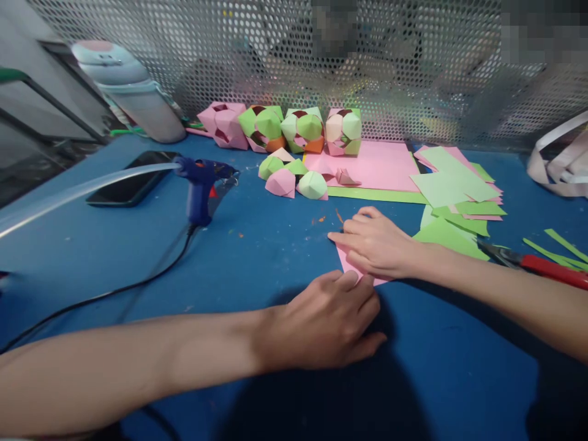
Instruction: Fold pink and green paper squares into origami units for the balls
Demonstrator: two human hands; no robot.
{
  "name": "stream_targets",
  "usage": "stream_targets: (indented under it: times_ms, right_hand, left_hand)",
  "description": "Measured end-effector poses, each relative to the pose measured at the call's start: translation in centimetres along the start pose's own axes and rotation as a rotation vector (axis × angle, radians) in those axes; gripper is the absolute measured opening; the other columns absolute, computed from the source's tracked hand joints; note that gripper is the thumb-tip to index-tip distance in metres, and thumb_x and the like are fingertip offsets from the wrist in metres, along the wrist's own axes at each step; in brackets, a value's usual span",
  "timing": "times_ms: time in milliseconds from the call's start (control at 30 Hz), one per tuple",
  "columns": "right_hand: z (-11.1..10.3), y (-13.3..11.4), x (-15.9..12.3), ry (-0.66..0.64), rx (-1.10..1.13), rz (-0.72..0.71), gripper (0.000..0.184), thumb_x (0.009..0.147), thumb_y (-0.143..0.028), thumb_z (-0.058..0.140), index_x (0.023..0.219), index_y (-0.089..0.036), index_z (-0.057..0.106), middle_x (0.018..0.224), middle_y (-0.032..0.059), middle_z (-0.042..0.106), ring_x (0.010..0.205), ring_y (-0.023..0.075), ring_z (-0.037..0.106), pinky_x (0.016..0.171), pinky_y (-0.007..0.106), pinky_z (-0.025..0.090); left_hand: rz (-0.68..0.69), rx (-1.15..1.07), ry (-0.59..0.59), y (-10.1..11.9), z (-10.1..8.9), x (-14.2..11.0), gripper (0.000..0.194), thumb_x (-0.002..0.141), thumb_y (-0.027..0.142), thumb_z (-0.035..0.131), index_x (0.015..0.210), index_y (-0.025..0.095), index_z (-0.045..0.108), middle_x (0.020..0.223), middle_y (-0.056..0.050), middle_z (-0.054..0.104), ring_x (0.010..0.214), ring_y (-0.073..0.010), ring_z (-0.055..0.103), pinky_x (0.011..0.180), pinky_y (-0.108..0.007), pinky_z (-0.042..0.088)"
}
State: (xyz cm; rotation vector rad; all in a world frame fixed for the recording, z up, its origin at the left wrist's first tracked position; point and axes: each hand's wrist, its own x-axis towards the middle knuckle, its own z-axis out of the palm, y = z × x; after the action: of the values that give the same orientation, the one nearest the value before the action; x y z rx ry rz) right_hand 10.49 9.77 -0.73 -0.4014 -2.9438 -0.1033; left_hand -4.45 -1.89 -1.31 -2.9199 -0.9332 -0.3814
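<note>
A small piece of pink paper (348, 262) lies on the blue tabletop, mostly covered by my hands. My right hand (379, 245) presses down on it from above, fingers bent and one finger reaching past its left corner. At the paper's near edge, my left hand (331, 321) has its fingers curled against the sheet, with the thumb sticking out to the right. The fingertips of the left hand are partly hidden. Just beyond sit several folded paper pieces, including a pink one (280, 182) and a pale green one (313, 184).
Several paper balls (261, 127) line the perforated metal panel (390, 92). Pink sheets (376, 165) and green paper pieces (454, 177) lie right of them. Red-handled pliers (551, 269) rest at right. A blue glue gun (199, 193), phone (131, 180) and bottle (133, 95) stand left.
</note>
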Motion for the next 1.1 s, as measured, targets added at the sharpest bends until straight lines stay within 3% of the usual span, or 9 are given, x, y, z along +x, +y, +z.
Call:
stream_targets:
  times_ms: [133, 300, 600, 700, 833, 967, 1100]
  right_hand:
    - [-0.7, -0.3, -0.9, 0.048, 0.026, 0.048, 0.036, 0.088, -0.018, 0.040, 0.118, -0.013, 0.060, 0.084, 0.0067, 0.061, 0.078, 0.0191, 0.047, 0.085, 0.038, 0.027]
    - [-0.6, -0.3, -0.9, 0.010, -0.029, 0.050, 0.029, 0.088, -0.021, 0.042, 0.103, -0.015, 0.066, 0.080, 0.0054, 0.057, 0.074, 0.0182, 0.042, 0.082, 0.036, 0.026]
    - [0.0, 0.2, -1.0, 0.012, -0.048, 0.050, 0.031, 0.089, -0.022, 0.043, 0.112, -0.017, 0.064, 0.082, 0.0059, 0.057, 0.077, 0.0192, 0.042, 0.083, 0.037, 0.026]
    - [-0.7, 0.1, -2.6, -0.030, -0.102, 0.034, 0.030, 0.090, -0.024, 0.044, 0.110, -0.017, 0.064, 0.081, 0.0061, 0.057, 0.075, 0.0190, 0.041, 0.083, 0.037, 0.028]
    - [-1.6, -0.1, -6.8, -0.029, -0.205, 0.015, 0.028, 0.092, -0.020, 0.042, 0.105, -0.020, 0.066, 0.076, 0.0044, 0.056, 0.073, 0.0185, 0.042, 0.088, 0.040, 0.030]
    - [-2.5, -0.7, -11.3, -0.024, -0.304, -0.029, 0.031, 0.092, -0.015, 0.041, 0.114, -0.017, 0.063, 0.078, 0.0040, 0.058, 0.078, 0.0189, 0.046, 0.097, 0.041, 0.031]
    - [-3.4, -1.6, -12.9, -0.035, -0.371, -0.049, 0.026, 0.091, -0.012, 0.045, 0.105, -0.016, 0.067, 0.075, 0.0036, 0.058, 0.078, 0.0194, 0.049, 0.100, 0.041, 0.032]
  left_hand:
    - [0.010, -0.018, -0.008, 0.0, 0.1, 0.1, 0.037, 0.093, 0.040, 0.039, 0.090, 0.013, 0.063, 0.083, -0.009, 0.063, 0.073, -0.0222, 0.055, 0.062, -0.036, 0.047]
    - [-0.007, -0.025, -0.018, 0.0, 0.2, 0.2, 0.036, 0.092, 0.042, 0.040, 0.087, 0.014, 0.061, 0.086, -0.008, 0.062, 0.074, -0.0223, 0.055, 0.062, -0.037, 0.046]
    - [-0.029, -0.006, -0.081, 0.0, 0.0, -0.2, 0.037, 0.094, 0.044, 0.036, 0.093, 0.016, 0.060, 0.089, -0.007, 0.063, 0.078, -0.0221, 0.055, 0.065, -0.037, 0.044]
    - [-0.024, 0.028, -0.087, -0.1, 0.1, -0.1, 0.040, 0.095, 0.044, 0.032, 0.098, 0.016, 0.060, 0.098, -0.009, 0.063, 0.079, -0.0227, 0.055, 0.065, -0.037, 0.044]
    - [-0.015, 0.048, -0.074, -0.2, 0.1, 0.1, 0.040, 0.095, 0.043, 0.032, 0.098, 0.016, 0.061, 0.105, -0.011, 0.063, 0.079, -0.0228, 0.055, 0.064, -0.037, 0.044]
    - [-0.019, 0.036, -0.047, -0.4, 0.0, 0.3, 0.038, 0.094, 0.042, 0.035, 0.093, 0.016, 0.062, 0.103, -0.010, 0.064, 0.075, -0.0216, 0.054, 0.062, -0.035, 0.044]
    - [-0.057, 0.003, -0.040, -0.7, 0.0, 0.7, 0.038, 0.094, 0.042, 0.036, 0.087, 0.017, 0.064, 0.097, -0.009, 0.065, 0.073, -0.0210, 0.054, 0.061, -0.034, 0.045]
